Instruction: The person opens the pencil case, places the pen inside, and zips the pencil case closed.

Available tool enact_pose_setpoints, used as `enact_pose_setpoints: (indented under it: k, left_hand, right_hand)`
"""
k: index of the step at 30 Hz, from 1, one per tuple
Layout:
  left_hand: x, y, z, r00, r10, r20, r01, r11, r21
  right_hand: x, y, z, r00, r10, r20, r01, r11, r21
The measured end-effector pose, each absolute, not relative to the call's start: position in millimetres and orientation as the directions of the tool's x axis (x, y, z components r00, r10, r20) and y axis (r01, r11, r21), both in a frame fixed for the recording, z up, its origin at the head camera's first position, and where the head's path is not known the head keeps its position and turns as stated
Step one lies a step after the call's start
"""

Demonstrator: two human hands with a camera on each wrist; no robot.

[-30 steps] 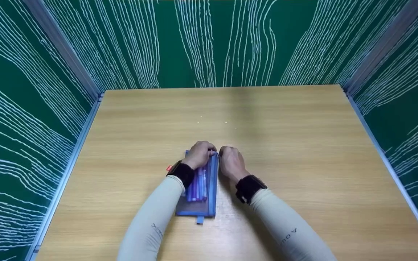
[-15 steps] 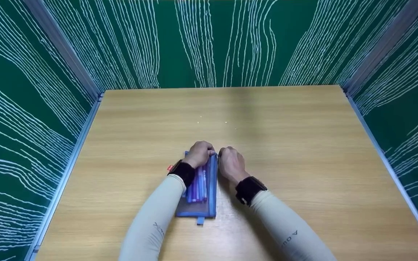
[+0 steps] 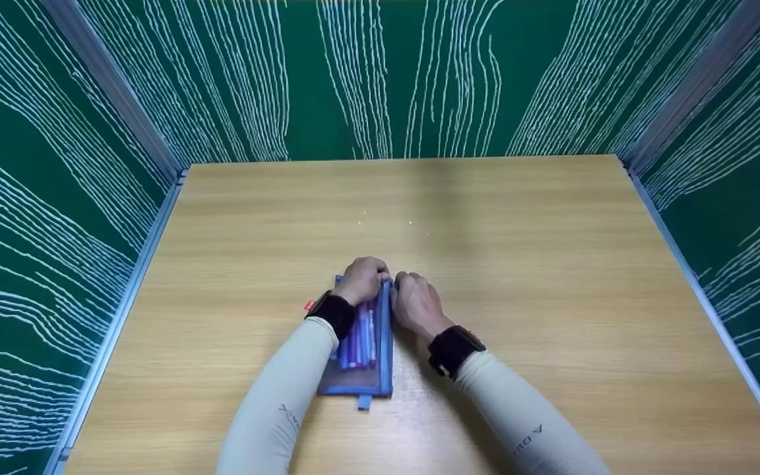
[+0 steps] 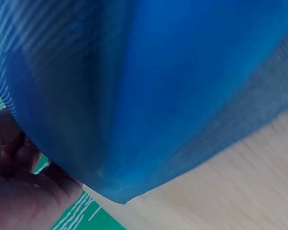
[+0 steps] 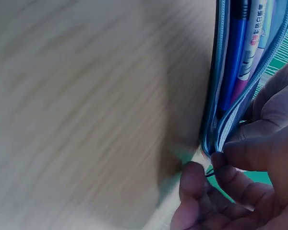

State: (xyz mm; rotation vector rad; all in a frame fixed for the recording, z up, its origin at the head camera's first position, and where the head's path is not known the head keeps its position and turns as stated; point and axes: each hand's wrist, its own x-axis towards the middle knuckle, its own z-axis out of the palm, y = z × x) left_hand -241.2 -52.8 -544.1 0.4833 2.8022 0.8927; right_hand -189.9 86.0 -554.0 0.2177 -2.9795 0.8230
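Note:
A blue mesh pencil case (image 3: 353,381) lies lengthwise on the table, pens (image 3: 359,343) showing through its side. My left hand (image 3: 361,280) grips its far end from above, with the fingers curled at the corner beside the zip. Just to the right, my right hand (image 3: 417,303) is at the same corner. In the right wrist view the zip (image 5: 221,132) is parted, and a blue pen (image 5: 233,62) and a white one show inside. There the right thumb and finger pinch a small dark zip pull (image 5: 211,173). Blue mesh (image 4: 182,86) fills most of the left wrist view.
The wooden table (image 3: 538,251) has a few tiny white specks beyond the hands. Green panels (image 3: 406,79) with white lines stand at the back and both sides, joined by grey metal posts (image 3: 123,86). A blue tab (image 3: 364,401) sticks out from the case's near end.
My right hand has shifted slightly toward me and to the left along the case's edge. The left hand has stayed nearly in place on the case.

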Motion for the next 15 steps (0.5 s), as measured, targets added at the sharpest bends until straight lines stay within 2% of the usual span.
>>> enact_pose_setpoints:
  k: [4, 15]
  left_hand:
    - [-241.1, -52.3, -543.4, -0.937, 0.344, -0.058, 0.248, 0.773, 0.584]
    - [-239.5, -50.8, -543.0, -0.941, 0.329, -0.079, 0.228, 0.789, 0.571]
  right_hand:
    - [-189.5, 86.4, -554.7, -0.981, -0.152, 0.121, -0.194, 0.822, -0.535]
    - [-185.0, 87.8, -554.7, -0.951, -0.239, 0.197, -0.308, 0.799, -0.516]
